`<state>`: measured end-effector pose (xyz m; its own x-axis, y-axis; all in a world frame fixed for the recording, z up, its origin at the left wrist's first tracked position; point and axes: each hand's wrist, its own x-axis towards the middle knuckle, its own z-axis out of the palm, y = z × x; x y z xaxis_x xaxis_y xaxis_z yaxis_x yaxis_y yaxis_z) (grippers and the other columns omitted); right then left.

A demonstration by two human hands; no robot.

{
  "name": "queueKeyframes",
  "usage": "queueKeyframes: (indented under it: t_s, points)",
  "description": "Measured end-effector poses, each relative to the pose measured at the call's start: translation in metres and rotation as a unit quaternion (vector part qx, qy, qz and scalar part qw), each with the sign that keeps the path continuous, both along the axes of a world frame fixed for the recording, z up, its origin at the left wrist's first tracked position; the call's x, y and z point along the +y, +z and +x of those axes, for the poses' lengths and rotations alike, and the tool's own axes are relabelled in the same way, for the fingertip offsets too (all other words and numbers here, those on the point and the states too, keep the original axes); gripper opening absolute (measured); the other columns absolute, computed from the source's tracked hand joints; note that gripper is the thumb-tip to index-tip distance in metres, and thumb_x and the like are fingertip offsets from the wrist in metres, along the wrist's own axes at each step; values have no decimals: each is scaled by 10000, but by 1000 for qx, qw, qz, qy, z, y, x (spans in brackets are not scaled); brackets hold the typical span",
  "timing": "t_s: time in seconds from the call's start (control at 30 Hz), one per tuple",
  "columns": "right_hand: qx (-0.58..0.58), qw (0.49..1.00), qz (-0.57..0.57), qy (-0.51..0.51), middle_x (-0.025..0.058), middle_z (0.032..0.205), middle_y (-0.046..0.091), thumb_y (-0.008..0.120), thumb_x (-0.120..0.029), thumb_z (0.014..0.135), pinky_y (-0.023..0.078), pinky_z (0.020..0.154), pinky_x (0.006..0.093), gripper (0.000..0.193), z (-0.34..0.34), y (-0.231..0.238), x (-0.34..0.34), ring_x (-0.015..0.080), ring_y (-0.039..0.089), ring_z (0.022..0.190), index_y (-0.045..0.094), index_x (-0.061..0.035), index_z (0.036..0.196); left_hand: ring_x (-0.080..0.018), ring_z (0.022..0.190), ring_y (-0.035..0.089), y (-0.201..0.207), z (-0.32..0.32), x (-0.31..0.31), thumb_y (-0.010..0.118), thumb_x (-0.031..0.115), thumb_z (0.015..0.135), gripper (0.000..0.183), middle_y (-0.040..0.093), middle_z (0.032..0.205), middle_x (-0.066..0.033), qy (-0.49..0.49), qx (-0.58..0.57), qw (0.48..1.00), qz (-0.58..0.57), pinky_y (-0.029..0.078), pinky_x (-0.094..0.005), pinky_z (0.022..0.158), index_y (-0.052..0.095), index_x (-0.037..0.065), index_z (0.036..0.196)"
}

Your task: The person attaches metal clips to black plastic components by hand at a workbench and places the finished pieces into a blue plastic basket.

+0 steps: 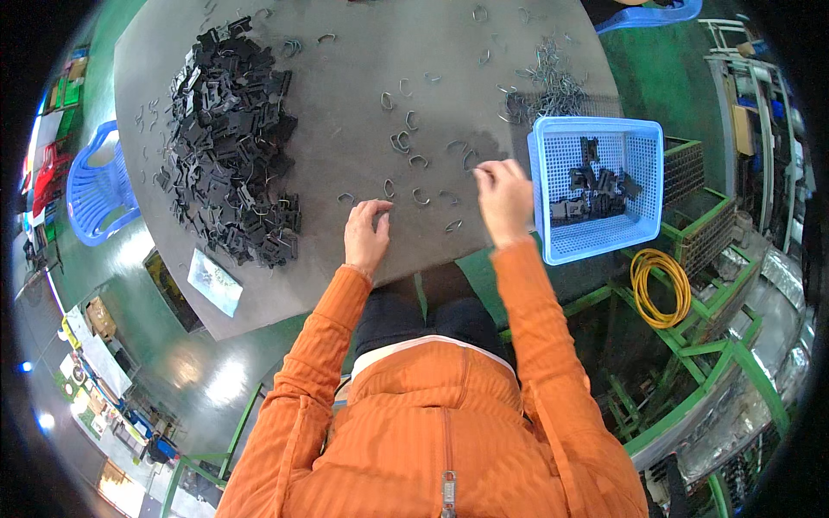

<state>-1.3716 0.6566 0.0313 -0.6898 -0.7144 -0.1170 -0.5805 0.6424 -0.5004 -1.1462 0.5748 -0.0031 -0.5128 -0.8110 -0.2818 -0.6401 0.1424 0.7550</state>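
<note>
Green floor [669,82] surrounds a grey table [345,121]. Black parts [229,129] are heaped at its left; a blue basket [600,250] at right holds more. Left hand [368,235]: fingers bent, thumb near forefinger. Right hand [505,200]: fingertips gathered. Whether either pinches anything cannot be told. Wire rings [400,142] lie scattered ahead.

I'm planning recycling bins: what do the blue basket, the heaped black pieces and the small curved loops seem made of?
Blue basket: probably moulded plastic, slightly glossy, with evenly coloured, perforated walls.
Black pieces: perhaps plastic, given dull, matte faces; coated metal is possible.
Small curved loops: likely bare metal wire, thin, bent, with silvery glints.
</note>
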Motion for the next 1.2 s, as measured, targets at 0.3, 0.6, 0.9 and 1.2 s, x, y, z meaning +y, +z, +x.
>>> queueKeyframes:
  t_s: [0.3, 0.6, 0.9, 1.2]
  points:
    - [42, 996, 82, -10, 19, 900, 554, 621, -267, 817, 384, 760, 410, 136, 29, -59, -4, 214, 548, 910, 596, -142, 867, -240, 879, 588, 5, 43, -8, 559, 5, 782, 178, 614, 919, -81, 95, -16, 995, -10, 463, -329, 755, 633, 67, 932]
    - [50, 990, 92, 94, 30, 926, 528, 642, -248, 794, 382, 765, 393, 179, 60, -56, 18, 216, 536, 924, 559, -130, 899, -148, 830, 612, -12, 66, -14, 560, -11, 811, 181, 630, 914, -61, 121, 1, 992, -36, 477, -254, 710, 640, 42, 964]
    - [17, 987, -70, -144, 97, 945, 541, 600, -181, 833, 427, 774, 422, 148, -36, -54, -56, 290, 540, 937, 532, -67, 896, -231, 853, 612, -3, 68, -15, 563, 0, 797, 148, 620, 913, -96, 142, 4, 990, -7, 475, -313, 764, 630, 36, 923]
    - [-8, 963, -57, -264, 194, 1109, 478, 566, -126, 852, 437, 858, 414, 278, -90, -62, -105, 343, 522, 1008, 484, 12, 1079, -217, 836, 605, -6, 85, -18, 562, 4, 802, 156, 614, 911, -85, 157, -16, 987, -5, 472, -309, 748, 637, 48, 932]
